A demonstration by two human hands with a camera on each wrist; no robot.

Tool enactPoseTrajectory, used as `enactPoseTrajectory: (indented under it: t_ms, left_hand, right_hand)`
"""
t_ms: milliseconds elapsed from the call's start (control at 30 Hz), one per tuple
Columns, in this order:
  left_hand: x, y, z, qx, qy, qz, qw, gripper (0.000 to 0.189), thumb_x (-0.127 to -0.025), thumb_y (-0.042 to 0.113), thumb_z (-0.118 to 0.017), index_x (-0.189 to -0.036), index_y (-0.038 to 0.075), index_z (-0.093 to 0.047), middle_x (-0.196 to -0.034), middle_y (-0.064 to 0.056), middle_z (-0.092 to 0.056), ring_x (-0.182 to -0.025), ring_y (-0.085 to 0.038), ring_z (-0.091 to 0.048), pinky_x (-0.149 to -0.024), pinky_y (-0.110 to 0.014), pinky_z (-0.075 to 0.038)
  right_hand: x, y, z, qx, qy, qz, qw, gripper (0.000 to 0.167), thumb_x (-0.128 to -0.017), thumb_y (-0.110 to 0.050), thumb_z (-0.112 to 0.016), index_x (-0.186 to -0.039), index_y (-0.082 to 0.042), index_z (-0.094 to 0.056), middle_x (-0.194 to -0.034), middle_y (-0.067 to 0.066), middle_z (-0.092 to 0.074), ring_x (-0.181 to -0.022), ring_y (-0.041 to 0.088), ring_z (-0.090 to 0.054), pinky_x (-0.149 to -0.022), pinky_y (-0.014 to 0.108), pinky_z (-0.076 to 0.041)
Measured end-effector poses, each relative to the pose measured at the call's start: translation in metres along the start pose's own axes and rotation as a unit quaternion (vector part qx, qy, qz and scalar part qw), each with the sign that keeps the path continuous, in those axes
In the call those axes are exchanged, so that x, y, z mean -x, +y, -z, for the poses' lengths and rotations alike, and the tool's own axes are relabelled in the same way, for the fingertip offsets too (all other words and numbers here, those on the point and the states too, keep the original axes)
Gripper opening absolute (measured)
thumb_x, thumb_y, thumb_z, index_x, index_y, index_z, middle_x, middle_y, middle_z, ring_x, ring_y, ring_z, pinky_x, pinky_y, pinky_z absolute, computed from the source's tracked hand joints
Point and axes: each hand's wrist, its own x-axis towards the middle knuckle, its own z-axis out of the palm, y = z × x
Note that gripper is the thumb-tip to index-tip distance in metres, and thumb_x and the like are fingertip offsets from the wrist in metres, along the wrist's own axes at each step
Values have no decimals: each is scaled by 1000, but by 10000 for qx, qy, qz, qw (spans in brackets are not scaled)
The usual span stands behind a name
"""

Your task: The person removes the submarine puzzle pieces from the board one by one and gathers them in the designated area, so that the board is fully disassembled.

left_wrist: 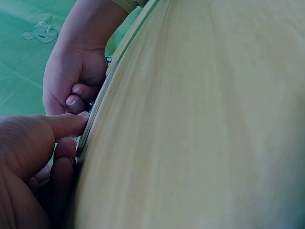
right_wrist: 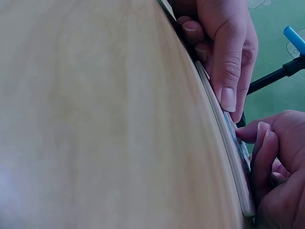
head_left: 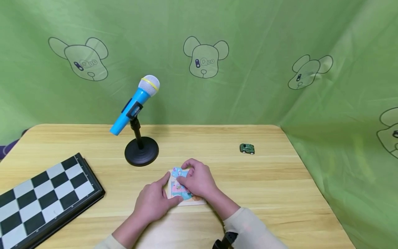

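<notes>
A small jigsaw puzzle (head_left: 177,188) with pink and blue printing and a pale border lies flat on the wooden table. My left hand (head_left: 152,200) holds it by the near left corner, index finger along the left edge and thumb over the front edge. My right hand (head_left: 197,178) is bent over its upper right part, thumb and index finger about a light blue puzzle piece (head_left: 176,171) near the top. In the right wrist view the board (right_wrist: 224,129) shows edge-on, with both thumbs at its face. My right palm hides much of the picture.
A blue toy microphone (head_left: 133,107) on a black round stand (head_left: 141,152) stands behind and left of the puzzle. At the left lies a black-and-white chessboard (head_left: 49,193). A small green toy car (head_left: 247,148) sits back right. Green cloth (head_left: 248,97) hangs behind the table.
</notes>
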Motion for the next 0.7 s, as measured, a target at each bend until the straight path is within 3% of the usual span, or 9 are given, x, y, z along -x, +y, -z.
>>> enactPoseTrajectory:
  t_ms: [700]
  left_hand:
    - [0,0,-1,-33,35,15,10000,89,-74,44,-86,-145,3,-51,-56,5,-47,-48,-12,-43,-44,-32,-35]
  right_hand:
    - [-1,-3,-2,28,102,-38,9999,25,-88,-15,-77,-107,-4,-64,-58,1,-55,-38,12,-52,-40,26,-40]
